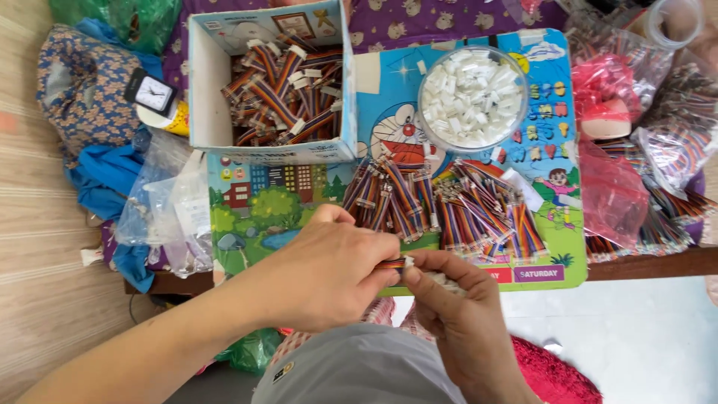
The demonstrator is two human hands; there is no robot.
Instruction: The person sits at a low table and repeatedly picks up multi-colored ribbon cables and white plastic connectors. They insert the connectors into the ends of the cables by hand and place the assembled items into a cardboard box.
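- Striped in many colours, a short ribbon cable [390, 263] sits between the two hands, low over the near edge of the mat [314, 198].
- The left hand [329, 273] pinches the cable between thumb and fingertips, closed tight on it.
- A white plug [408, 262] caps the cable's end; the right hand [456, 310] closes its fingers on that plug, touching the left hand's fingertips.
- Just beyond the hands, two heaps of like cables lie on the mat: one heap [389, 196] near the left hand, another heap [486, 209] to its right.
- The mat is a cartoon picture board, bright blue and green, lying on a low table [658, 262].
- Farther back, a clear round tub [473, 97] holds white plugs.
- Left of the tub, an open cardboard box [273, 82] is filled with more cables.
- Clear and pink plastic bags [613, 191] of cables crowd the right side.
- At the left lie a small clock [152, 93], blue cloth [112, 176] and clear bags [172, 209].
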